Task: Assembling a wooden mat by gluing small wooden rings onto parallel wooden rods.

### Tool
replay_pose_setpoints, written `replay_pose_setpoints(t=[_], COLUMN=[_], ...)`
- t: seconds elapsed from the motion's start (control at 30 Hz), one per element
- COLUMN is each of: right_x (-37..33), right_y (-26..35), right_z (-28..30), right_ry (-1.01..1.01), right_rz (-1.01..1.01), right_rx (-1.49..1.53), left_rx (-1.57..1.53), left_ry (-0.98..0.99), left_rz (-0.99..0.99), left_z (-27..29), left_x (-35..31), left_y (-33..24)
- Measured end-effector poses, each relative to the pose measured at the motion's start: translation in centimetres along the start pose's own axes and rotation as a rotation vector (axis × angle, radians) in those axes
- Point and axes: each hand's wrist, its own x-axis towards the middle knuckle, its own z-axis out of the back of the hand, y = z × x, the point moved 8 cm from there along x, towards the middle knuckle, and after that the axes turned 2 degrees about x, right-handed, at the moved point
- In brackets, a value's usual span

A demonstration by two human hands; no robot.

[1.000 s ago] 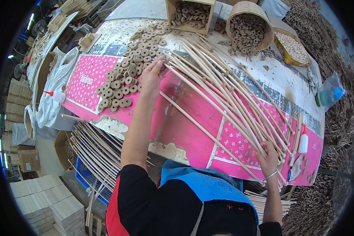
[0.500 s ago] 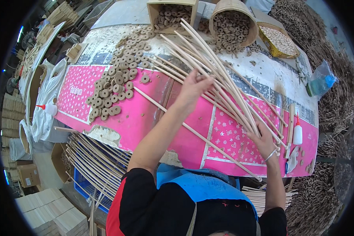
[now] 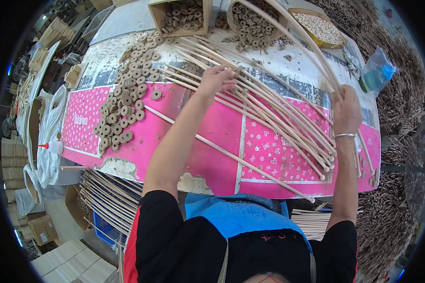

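Note:
My right hand (image 3: 347,111) is closed around a few long pale wooden sticks (image 3: 311,45), raised at the right. They reach up past the far edge of the view, and their rounded ends hang below my hand. My left hand (image 3: 218,79) lies with curled fingers at the upper part of a bundle of similar sticks (image 3: 288,125) on the table; what its fingertips grip is hard to make out. Small brown rings show among the sticks beside those fingers. A single stick (image 3: 231,156) lies apart, slanting across the pink sheet nearer to me.
Brown wooden rings (image 3: 123,106) are heaped at the left. A wooden box (image 3: 153,19) and a round tub (image 3: 288,26) hold more rings. Beyond are a yellow tray (image 3: 333,45) of pale beads and a plastic bag (image 3: 378,78). A glue bottle (image 3: 55,147) stands at the left edge.
My right hand has moved up and to the right, lifting a few sticks away from the bundle. The remaining sticks now lie on the table. My left hand has shifted slightly left.

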Motion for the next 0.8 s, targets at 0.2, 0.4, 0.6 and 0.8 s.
replay_pose_setpoints(t=[0.2,0.4,0.6,0.8], right_x=[-3.8,-18.1,-22.1,-22.4], right_y=[2.2,8.2,9.9,9.0], right_z=[1.6,-2.7,-5.6,-4.9], right_ry=[0.08,0.747,0.832,0.858], right_rz=[0.031,-0.063,0.002,-0.016], right_rx=[0.17,0.552,0.473,0.489], left_rx=[-0.153,-0.188,0.118,0.443], left_ry=[-0.148,-0.961,-1.128,-0.057], left_rz=[-0.245,-0.691,-0.901,-0.676], left_z=[4.3,19.1,18.6,2.0], left_x=[-4.1,-17.8,-24.2,-6.7], left_y=[-1.4,-6.1,-12.2,-12.9])
